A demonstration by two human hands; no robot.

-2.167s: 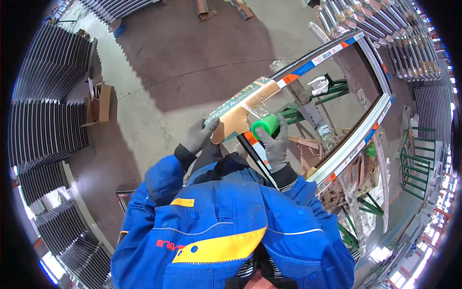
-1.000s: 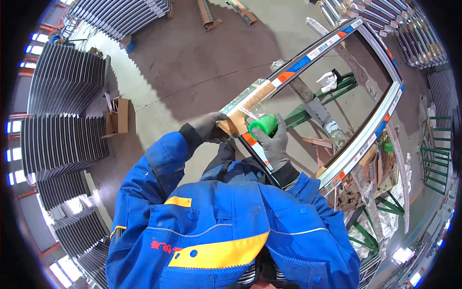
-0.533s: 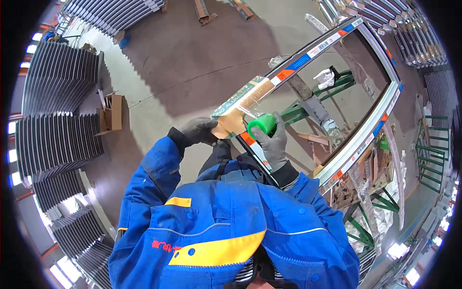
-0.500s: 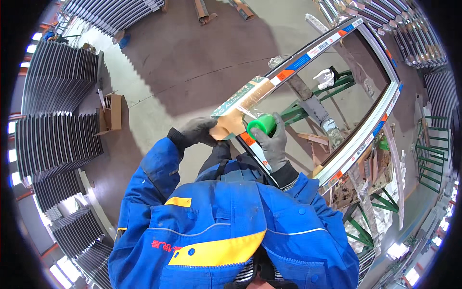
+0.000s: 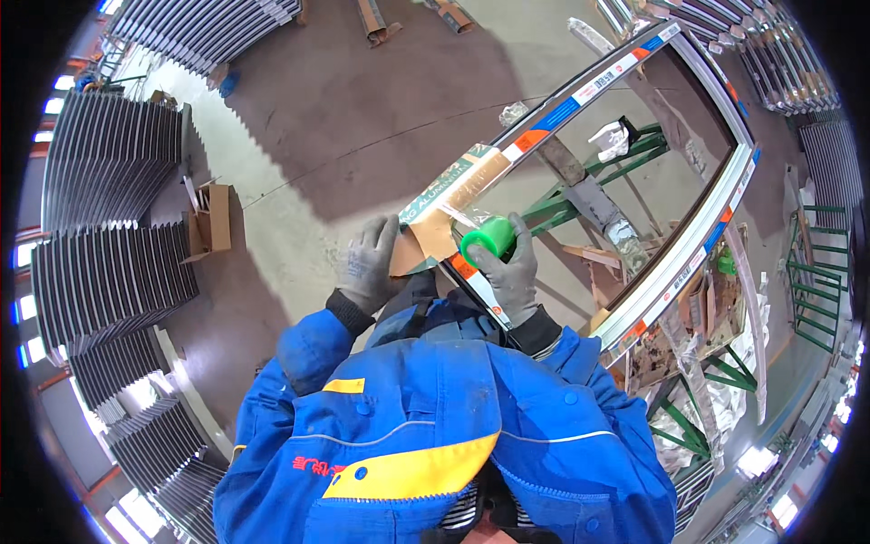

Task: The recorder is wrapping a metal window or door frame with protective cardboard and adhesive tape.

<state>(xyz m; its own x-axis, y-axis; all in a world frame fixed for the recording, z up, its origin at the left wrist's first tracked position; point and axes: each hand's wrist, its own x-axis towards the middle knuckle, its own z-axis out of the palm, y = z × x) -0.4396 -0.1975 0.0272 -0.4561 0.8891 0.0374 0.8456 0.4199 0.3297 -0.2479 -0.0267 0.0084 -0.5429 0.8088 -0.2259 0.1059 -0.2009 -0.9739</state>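
Observation:
My right hand (image 5: 514, 276), in a grey glove, is wrapped round a roll of green tape (image 5: 490, 238) at the near left corner of a framed rectangular panel (image 5: 555, 118). A clear strip stretches from the roll onto a printed cardboard piece (image 5: 433, 218) that covers this corner. My left hand (image 5: 367, 265), also gloved, lies against the cardboard's left edge with its fingers stretched out; its thumb is hidden. Blue, orange and white printed film runs along the frame's sides.
Green metal stands (image 5: 553, 210) and a grey-topped beam (image 5: 603, 218) show under the frame. Stacks of dark frames (image 5: 113, 281) line the left side, with an open cardboard box (image 5: 211, 222) beside them. A green rack (image 5: 816, 281) stands at the right.
My left hand has turned and come off its grip on the cardboard corner, its fingers now straight along the edge. The cardboard's end has bent down. My right hand and the tape have barely moved.

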